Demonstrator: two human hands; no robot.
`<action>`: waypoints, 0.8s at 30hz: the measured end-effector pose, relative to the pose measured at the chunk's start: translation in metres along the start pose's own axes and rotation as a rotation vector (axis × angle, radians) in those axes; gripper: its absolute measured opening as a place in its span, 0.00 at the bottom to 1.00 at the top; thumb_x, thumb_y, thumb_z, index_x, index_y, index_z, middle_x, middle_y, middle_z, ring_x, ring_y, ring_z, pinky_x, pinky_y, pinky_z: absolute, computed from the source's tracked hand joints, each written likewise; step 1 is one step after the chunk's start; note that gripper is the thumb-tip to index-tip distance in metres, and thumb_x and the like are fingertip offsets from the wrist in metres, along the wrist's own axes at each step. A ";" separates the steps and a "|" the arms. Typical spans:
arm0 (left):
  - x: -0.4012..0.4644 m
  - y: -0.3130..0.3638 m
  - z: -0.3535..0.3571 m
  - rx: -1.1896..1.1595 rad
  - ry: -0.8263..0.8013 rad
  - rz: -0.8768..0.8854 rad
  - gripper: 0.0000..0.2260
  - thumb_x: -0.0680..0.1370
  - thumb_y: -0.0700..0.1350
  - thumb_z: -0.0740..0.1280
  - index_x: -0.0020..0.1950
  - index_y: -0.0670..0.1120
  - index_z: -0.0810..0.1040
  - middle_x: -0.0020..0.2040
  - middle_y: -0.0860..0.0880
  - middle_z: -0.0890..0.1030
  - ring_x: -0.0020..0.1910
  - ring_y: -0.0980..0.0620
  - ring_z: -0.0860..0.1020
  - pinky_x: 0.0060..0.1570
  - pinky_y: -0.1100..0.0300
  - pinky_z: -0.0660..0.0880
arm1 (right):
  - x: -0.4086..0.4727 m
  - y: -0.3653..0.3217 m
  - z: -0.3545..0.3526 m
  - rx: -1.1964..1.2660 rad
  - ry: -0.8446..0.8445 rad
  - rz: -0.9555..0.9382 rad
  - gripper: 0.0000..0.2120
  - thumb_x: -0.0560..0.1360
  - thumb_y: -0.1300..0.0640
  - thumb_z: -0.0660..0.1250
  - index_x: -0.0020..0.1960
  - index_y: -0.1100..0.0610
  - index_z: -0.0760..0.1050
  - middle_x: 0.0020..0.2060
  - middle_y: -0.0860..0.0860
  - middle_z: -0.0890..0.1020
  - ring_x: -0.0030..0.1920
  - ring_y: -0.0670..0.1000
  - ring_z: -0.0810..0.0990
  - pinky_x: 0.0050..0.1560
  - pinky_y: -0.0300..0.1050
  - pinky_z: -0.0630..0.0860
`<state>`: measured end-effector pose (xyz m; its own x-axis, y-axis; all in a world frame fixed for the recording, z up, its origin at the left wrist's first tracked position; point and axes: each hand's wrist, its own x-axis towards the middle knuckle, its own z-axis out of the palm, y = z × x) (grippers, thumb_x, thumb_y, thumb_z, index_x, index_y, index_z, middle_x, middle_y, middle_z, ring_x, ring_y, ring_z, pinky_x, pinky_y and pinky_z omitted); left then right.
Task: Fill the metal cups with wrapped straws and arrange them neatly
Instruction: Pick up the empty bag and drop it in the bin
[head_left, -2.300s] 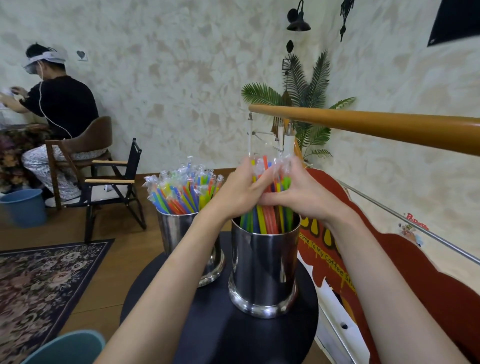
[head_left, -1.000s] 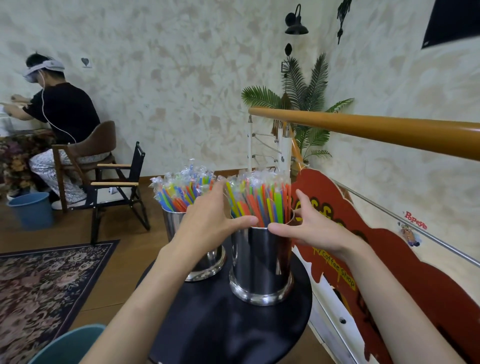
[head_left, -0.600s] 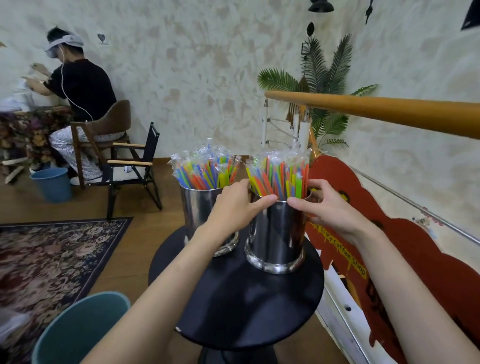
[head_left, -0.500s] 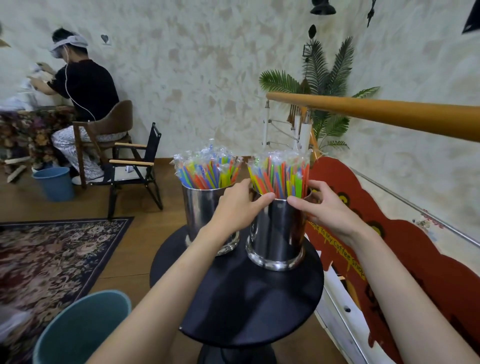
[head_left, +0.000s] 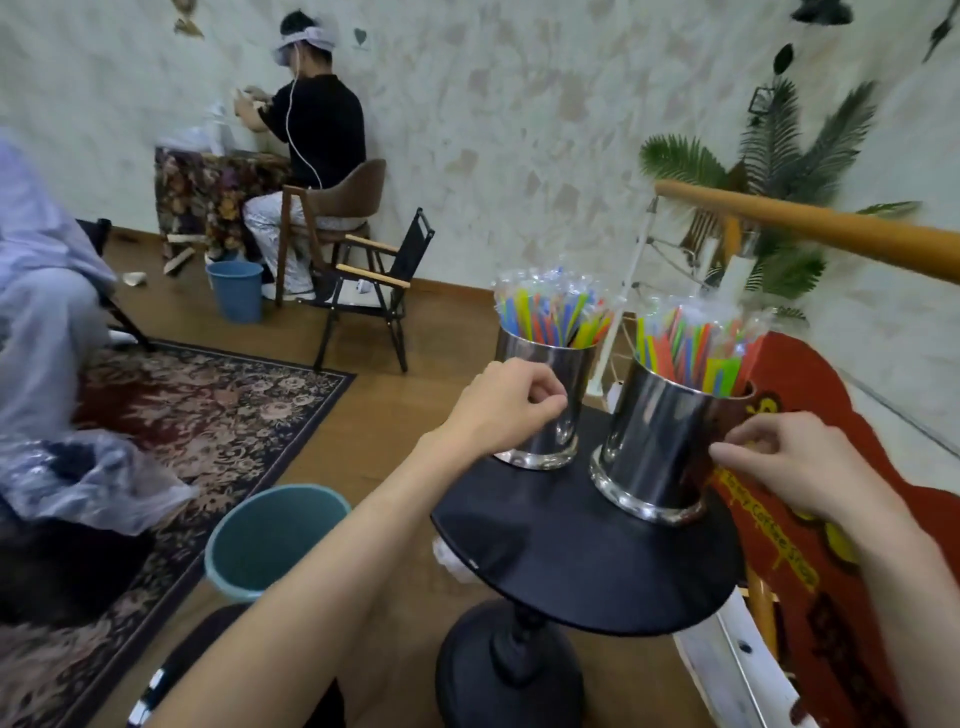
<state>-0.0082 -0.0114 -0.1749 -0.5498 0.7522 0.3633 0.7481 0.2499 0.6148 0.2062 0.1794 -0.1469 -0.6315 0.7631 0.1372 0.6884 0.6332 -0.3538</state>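
Two shiny metal cups stand on a small round black table (head_left: 561, 566). The left cup (head_left: 563, 415) and the right cup (head_left: 652, 447) each hold a full bunch of coloured wrapped straws, the left bunch (head_left: 553, 312) and the right bunch (head_left: 693, 345) both upright. My left hand (head_left: 501, 413) hovers in front of the left cup with its fingers curled in and nothing in them. My right hand (head_left: 795, 467) sits just right of the right cup, fingers loosely bent, thumb tip near the cup's wall, holding nothing.
A teal bin (head_left: 270, 540) stands on the floor left of the table, beside a patterned rug (head_left: 208, 415). A wooden handrail (head_left: 810, 234) and a red sign (head_left: 831, 519) close off the right. A seated person (head_left: 311, 130), chairs and a blue bucket (head_left: 236, 291) are far left.
Both hands have come off the right cup's rim and moved apart, the left one over to the left cup. The camera has swung left and down.
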 end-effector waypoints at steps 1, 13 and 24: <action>-0.003 -0.003 -0.007 -0.003 0.002 -0.009 0.03 0.78 0.48 0.70 0.45 0.55 0.82 0.36 0.60 0.80 0.41 0.54 0.79 0.52 0.50 0.79 | -0.002 -0.015 0.000 0.092 -0.017 -0.074 0.11 0.74 0.45 0.75 0.48 0.52 0.83 0.37 0.49 0.84 0.41 0.53 0.82 0.47 0.54 0.79; -0.093 -0.079 -0.111 0.218 0.092 -0.153 0.06 0.80 0.50 0.69 0.55 0.51 0.83 0.43 0.57 0.80 0.46 0.54 0.79 0.53 0.52 0.79 | -0.073 -0.192 0.097 0.539 -0.274 -0.607 0.20 0.76 0.56 0.73 0.67 0.51 0.75 0.52 0.48 0.82 0.49 0.43 0.83 0.50 0.35 0.77; -0.099 -0.217 -0.053 0.264 -0.291 -0.251 0.18 0.79 0.47 0.69 0.69 0.47 0.75 0.58 0.48 0.82 0.56 0.47 0.80 0.58 0.49 0.77 | -0.043 -0.219 0.291 0.279 -0.528 -0.450 0.22 0.82 0.59 0.66 0.74 0.58 0.67 0.67 0.55 0.76 0.66 0.54 0.76 0.62 0.47 0.74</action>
<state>-0.1358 -0.1721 -0.3075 -0.6274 0.7786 -0.0087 0.6947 0.5648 0.4455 -0.0214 -0.0292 -0.3446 -0.9666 0.2299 -0.1137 0.2513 0.7600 -0.5994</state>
